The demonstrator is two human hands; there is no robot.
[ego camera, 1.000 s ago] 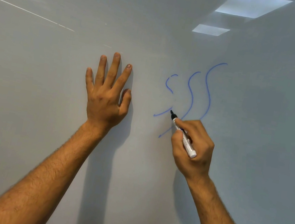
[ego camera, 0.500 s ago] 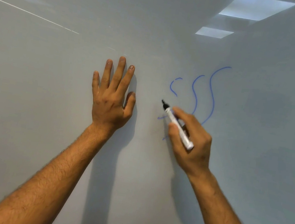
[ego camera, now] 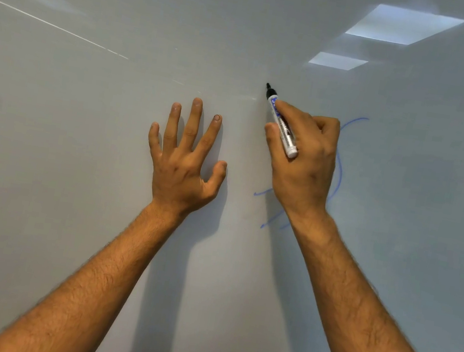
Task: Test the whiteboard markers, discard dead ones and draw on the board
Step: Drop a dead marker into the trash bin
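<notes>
The whiteboard (ego camera: 75,149) fills the whole view. My right hand (ego camera: 303,163) grips a white marker (ego camera: 282,126) with blue print and a black tip, uncapped, tip pointing up-left at or close to the board surface. Blue wavy lines (ego camera: 339,175) drawn on the board lie mostly hidden behind that hand; short ends show below the wrist. My left hand (ego camera: 184,161) lies flat against the board with fingers spread, just left of the marker hand.
Two ceiling lights (ego camera: 403,26) reflect in the upper right of the board. A thin bright streak (ego camera: 50,24) crosses the upper left. A board edge shows at the bottom left corner.
My right hand has carried the marker up and a little left, from beside the lower ends of the blue lines to above them, now covering most of the drawing. The left hand stayed pressed flat.
</notes>
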